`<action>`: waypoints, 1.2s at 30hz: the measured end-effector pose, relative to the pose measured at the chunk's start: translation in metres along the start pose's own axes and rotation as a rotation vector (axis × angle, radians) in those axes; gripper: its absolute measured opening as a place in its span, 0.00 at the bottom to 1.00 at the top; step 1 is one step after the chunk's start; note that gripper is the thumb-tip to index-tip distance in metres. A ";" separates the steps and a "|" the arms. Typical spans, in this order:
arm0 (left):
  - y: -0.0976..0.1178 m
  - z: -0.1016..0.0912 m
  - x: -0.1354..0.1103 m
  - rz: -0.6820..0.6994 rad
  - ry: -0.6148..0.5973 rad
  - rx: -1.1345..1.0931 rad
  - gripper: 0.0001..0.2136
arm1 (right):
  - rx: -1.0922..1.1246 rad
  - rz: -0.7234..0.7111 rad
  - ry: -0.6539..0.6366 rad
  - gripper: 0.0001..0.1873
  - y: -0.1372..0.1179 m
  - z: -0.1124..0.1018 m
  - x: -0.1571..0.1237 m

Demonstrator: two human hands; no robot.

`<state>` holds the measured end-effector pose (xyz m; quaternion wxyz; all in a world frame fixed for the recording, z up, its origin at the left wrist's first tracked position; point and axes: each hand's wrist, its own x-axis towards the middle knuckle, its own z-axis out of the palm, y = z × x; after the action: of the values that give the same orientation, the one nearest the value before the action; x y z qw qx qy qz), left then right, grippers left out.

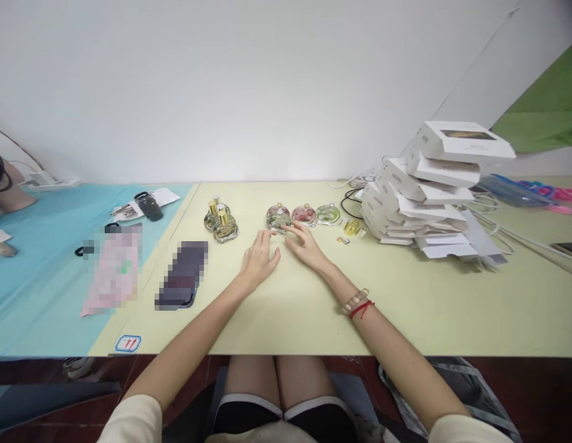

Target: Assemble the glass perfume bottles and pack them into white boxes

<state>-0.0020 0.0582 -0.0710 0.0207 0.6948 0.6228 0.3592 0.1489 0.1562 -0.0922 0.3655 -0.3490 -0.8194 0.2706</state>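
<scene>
Both my hands reach over a pale yellow table (406,307) toward a row of three round perfume bottles. My left hand (259,259) lies flat with fingers stretched out, just short of the leftmost bottle (278,216). My right hand (304,245) is open too, its fingertips touching that same bottle's front. A pink bottle (304,214) and a green bottle (328,214) stand to the right. Two gold-capped bottles (221,223) stand apart on the left. Neither hand holds anything.
A leaning stack of white boxes (428,191) fills the right rear, with small gold caps (353,227) and cables in front. A dark phone (183,275) and a pink sheet (114,271) lie left, on and beside a blue cover (40,271). Another person sits at the far left edge.
</scene>
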 end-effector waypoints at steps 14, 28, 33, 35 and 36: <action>-0.019 0.009 0.011 -0.122 -0.141 -0.561 0.25 | 0.010 -0.071 -0.120 0.24 -0.004 0.001 -0.003; -0.020 0.010 0.012 -0.098 0.005 -0.460 0.27 | 0.059 0.000 0.112 0.20 -0.023 -0.010 -0.003; -0.024 0.010 0.013 -0.112 0.027 -0.412 0.23 | -0.025 0.102 0.133 0.17 -0.023 -0.020 -0.002; -0.025 0.009 0.013 -0.137 0.065 -0.352 0.22 | -0.227 0.185 0.228 0.15 -0.018 -0.030 -0.004; -0.025 0.008 0.013 -0.138 0.074 -0.326 0.21 | -0.329 0.221 0.269 0.13 -0.014 -0.036 -0.005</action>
<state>-0.0198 0.0787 -0.0828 0.1345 0.6242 0.6028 0.4785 0.1742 0.1505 -0.0637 0.3778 -0.5241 -0.7533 0.1229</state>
